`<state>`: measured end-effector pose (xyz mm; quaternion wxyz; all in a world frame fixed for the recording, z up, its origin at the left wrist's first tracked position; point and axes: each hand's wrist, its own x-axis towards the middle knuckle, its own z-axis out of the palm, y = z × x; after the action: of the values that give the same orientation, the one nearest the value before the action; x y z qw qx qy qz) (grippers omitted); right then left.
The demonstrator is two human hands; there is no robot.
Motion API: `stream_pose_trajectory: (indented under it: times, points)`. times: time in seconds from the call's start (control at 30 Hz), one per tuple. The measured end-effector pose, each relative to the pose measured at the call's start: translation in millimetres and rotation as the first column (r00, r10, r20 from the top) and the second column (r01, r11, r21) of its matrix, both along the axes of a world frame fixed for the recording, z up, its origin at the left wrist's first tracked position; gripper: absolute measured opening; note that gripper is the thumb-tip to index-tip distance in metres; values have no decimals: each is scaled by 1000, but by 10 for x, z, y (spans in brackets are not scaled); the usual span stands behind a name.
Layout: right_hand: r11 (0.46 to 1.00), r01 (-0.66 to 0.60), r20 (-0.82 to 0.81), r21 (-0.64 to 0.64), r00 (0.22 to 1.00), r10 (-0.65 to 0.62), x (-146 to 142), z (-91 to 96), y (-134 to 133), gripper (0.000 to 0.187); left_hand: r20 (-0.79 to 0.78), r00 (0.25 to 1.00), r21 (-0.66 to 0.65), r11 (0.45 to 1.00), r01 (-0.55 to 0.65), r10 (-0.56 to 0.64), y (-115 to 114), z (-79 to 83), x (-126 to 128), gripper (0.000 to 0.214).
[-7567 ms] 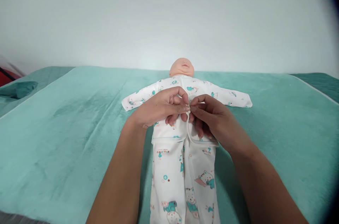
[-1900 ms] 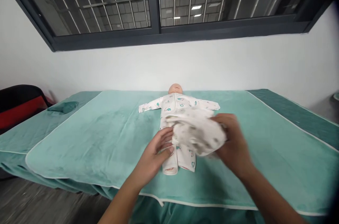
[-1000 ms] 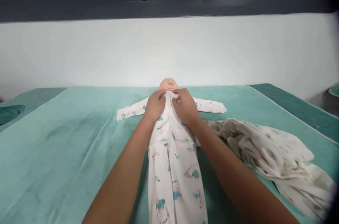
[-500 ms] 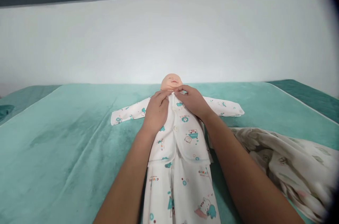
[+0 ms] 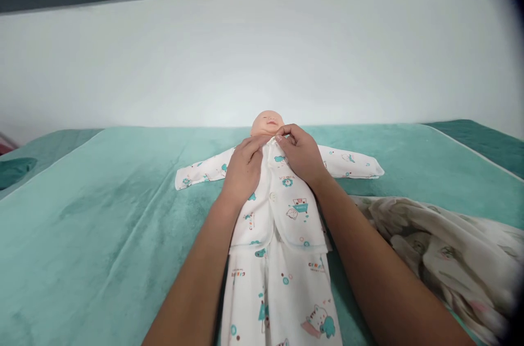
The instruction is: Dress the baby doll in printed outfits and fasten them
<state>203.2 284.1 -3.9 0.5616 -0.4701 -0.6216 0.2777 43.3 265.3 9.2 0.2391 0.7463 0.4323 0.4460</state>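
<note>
A baby doll [image 5: 266, 122] lies on its back with its head at the far end, dressed in a white printed baby jacket [image 5: 289, 220] and matching trousers [image 5: 298, 297]. My left hand [image 5: 243, 169] rests on the chest, its fingers closed at the collar's left edge. My right hand [image 5: 302, 154] pinches the collar's right edge between thumb and forefinger, just below the doll's chin. The fingertips of both hands nearly meet and partly hide the neckline. Lower down, a round button shows on the front; the hem parts below it. Both sleeves stretch out sideways.
A teal plush cover [image 5: 123, 231] lies under the doll. To the right is a crumpled, leaf-patterned cloth [image 5: 454, 242], close to my right forearm. Behind the far edge rises a white wall [image 5: 262, 57] with a dark band on top.
My right hand has lifted slightly at the collar, with thumb and forefinger now pinched together. My left hand stays nearly in place. The view has tilted a little.
</note>
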Motion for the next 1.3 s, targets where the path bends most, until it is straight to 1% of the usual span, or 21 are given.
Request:
stream_pose_trajectory:
  times: [0.1,0.17,0.2,0.27,0.33,0.4,0.6,0.7,0.8,0.9,1.07,1.2,1.3]
  points:
    - [996,32,68,86,997,-38,-15,24,-27,7,19,1000,15,1000,-17,17,-3,-13,-4,42]
    - [993,34,102,113,994,-46,-22,47,-46,6,36,999,20,999,-35,34,-6,-22,-4,40]
    - [995,25,111,98,993,-36,-22,56,-52,6,45,998,19,999,-43,42,-8,-25,-4,39]
    - [1000,2,113,24,994,-5,-18,69,-56,4,59,997,15,998,-57,56,-16,-32,-2,38]
    - [999,-9,109,-53,994,15,-11,72,-51,9,69,995,14,997,-71,69,-29,-36,1,37]
    - [996,-8,107,-84,994,17,-7,69,-42,12,69,995,16,997,-78,77,-45,-38,2,37]
    - [1000,7,108,-22,994,-4,-26,73,-57,9,64,995,15,996,-83,82,-76,-39,-2,35]
    - [1000,18,123,-1,992,-17,-43,92,-80,8,80,991,-25,994,-103,105,-83,-30,-2,31]
    - [996,39,136,-74,990,-29,-69,125,-110,15,115,987,-62,993,-104,110,-77,-24,-3,28]
    - [987,63,149,-147,988,-41,-99,158,-136,24,151,986,-55,996,-64,72,-62,-37,-7,25]
    - [980,109,151,-166,985,-84,-120,164,-136,13,160,981,-91,991,-94,107,-61,-71,-15,22]
    - [988,92,143,-120,987,-74,-111,136,-127,10,119,987,-66,993,-98,105,-79,-48,-15,27]
    - [995,59,108,-83,993,-50,-105,123,-129,10,90,992,-35,996,-82,85,-78,-27,-17,31]
